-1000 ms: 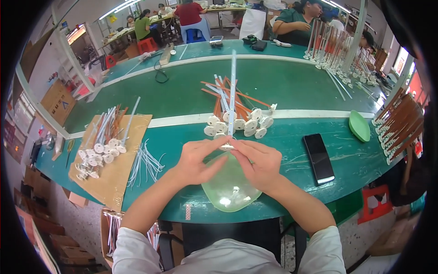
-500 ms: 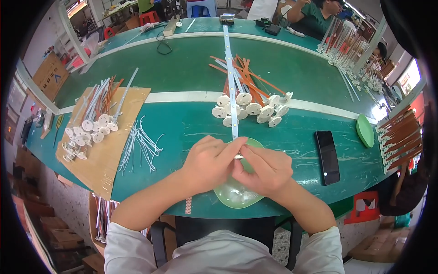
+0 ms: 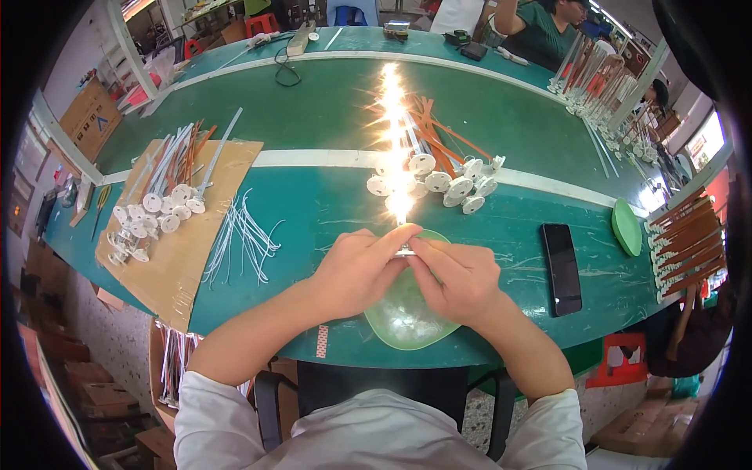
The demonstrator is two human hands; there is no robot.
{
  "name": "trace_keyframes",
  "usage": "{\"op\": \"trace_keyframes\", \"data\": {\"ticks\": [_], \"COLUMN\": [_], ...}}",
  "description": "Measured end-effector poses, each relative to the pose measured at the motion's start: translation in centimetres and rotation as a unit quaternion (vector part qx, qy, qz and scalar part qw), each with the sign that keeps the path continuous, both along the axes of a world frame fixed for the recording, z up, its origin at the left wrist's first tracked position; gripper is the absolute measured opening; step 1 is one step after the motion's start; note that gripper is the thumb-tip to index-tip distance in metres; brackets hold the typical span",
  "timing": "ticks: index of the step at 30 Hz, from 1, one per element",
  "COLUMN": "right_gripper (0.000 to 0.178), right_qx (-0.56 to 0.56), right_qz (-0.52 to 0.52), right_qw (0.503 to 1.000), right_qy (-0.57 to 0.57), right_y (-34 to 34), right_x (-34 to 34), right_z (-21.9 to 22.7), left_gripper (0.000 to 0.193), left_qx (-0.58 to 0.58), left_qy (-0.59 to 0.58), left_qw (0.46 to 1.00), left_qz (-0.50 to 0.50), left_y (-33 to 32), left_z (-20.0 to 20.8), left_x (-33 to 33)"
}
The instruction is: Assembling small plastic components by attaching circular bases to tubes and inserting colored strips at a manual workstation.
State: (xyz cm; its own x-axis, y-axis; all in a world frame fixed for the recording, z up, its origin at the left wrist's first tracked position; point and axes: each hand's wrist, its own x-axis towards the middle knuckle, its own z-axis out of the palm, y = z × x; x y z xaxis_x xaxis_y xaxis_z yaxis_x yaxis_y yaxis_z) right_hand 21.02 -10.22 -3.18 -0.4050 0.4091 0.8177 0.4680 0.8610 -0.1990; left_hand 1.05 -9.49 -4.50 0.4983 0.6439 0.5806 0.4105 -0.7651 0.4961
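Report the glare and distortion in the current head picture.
Head view: the lit strip above the left hand and right hand flares into starbursts, hiding its detail; head view: pale reflections whiten the green bowl; head view: the far white rail bows, and darkness rings the frame.

Clock center: the left hand (image 3: 352,270) and right hand (image 3: 462,278), meeting; 12 o'clock points away from the person. The held strip (image 3: 394,133) extends toward 12. A bowl (image 3: 409,317) sits on the table (image 3: 337,200) at 6, partly beneath the hands. A pile of strips (image 3: 460,184) lies between 12 and 1. At 3, in outward order: phone (image 3: 562,270), dish (image 3: 626,227), row of strips (image 3: 689,243). At 9: wires (image 3: 243,243), then a cardboard sheet (image 3: 184,290) bearing a second pile (image 3: 160,205). A power strip (image 3: 301,39) lies at 11, on the far table (image 3: 360,41).
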Motion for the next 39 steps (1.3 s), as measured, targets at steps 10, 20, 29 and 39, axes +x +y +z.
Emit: {"op": "trace_keyframes", "data": {"ticks": [10,20,29,39], "right_gripper": [0.027,0.038,0.028,0.03], "right_qx": [0.006,-0.194,-0.11,-0.081], "right_qz": [-0.018,0.151,0.092,0.091], "right_qw": [1.0,0.959,0.985,0.985], "right_qy": [0.02,0.139,0.101,0.124], "right_y": [-0.5,-0.4,-0.3,-0.8], "right_x": [-0.6,-0.2,0.6,0.5], "right_z": [0.8,-0.1,1.4,1.9], "left_gripper": [0.058,0.054,0.048,0.033], "left_qx": [0.086,0.19,0.204,0.196], "left_qy": [0.001,0.001,-0.153,-0.181], "left_qw": [0.996,0.981,0.964,0.963], "left_qz": [0.025,0.036,0.072,-0.02], "left_y": [-0.1,-0.1,-0.5,-0.6], "left_z": [0.6,1.9,3.8,3.6], "left_x": [0.5,-0.4,-1.0,-1.1]}}
